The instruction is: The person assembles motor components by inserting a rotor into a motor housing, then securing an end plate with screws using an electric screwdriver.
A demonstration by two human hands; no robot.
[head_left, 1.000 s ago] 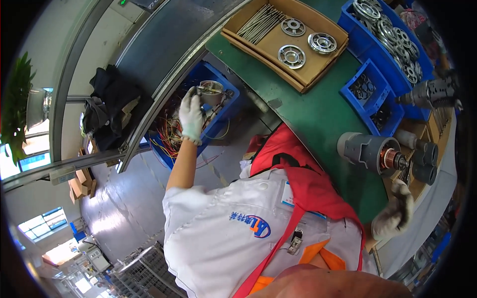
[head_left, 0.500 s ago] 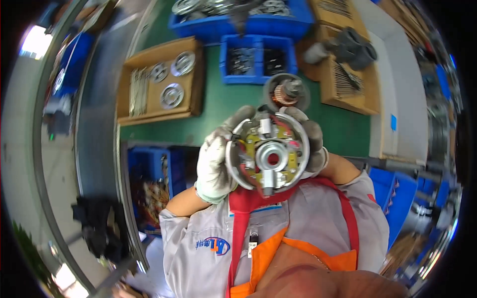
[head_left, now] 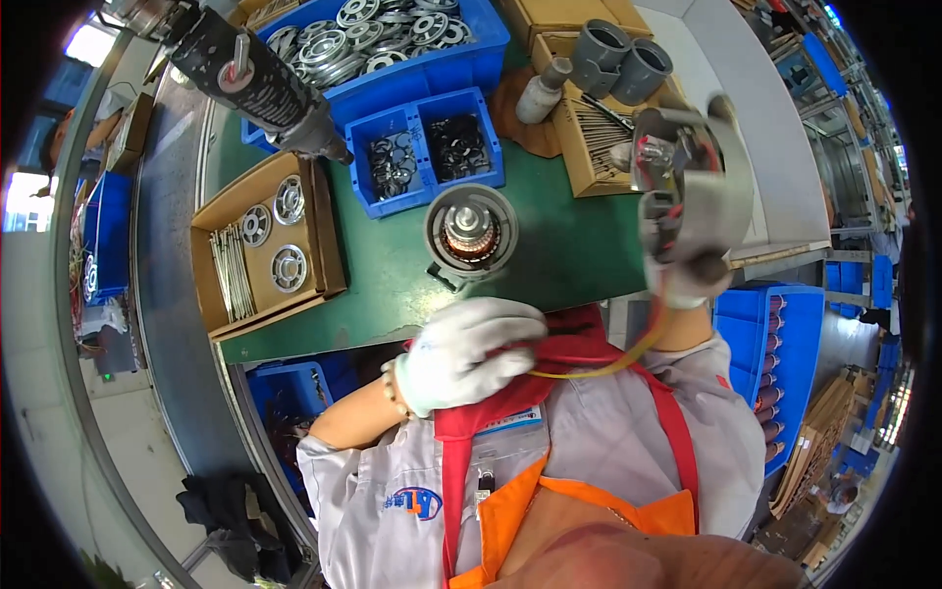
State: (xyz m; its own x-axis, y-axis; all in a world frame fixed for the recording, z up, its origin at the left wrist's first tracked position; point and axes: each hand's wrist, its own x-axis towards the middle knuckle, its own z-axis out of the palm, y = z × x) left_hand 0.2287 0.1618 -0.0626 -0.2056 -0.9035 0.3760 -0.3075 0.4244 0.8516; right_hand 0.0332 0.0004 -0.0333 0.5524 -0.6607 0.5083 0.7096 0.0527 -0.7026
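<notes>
In my raised right hand [head_left: 682, 280] is a metal motor end cover [head_left: 702, 211], tilted so its inner brush parts face left; the gloved fingers reach around it, partly hidden and blurred. A thin yellow wire [head_left: 599, 371] runs from the cover down to my left hand [head_left: 471, 355], whose gloved fingers curl with the wire's end at their tips. Between the hands and the bins, a round grey motor housing [head_left: 432, 236] stands upright on the green bench. An armature [head_left: 471, 226] with a copper commutator and a metal shaft sits inside it.
A cardboard box [head_left: 329, 236] with rods and metal discs lies left. Behind are a small divided blue bin [head_left: 422, 147], a large blue bin of discs [head_left: 491, 59] and a black power driver [head_left: 255, 83]. At right stand a white bottle [head_left: 538, 96], grey cups [head_left: 643, 74] and a rod box [head_left: 594, 177].
The end cover has moved up and right in my right hand and turned sideways. My left hand has let go of its rim. The view has shifted, bringing the driver in.
</notes>
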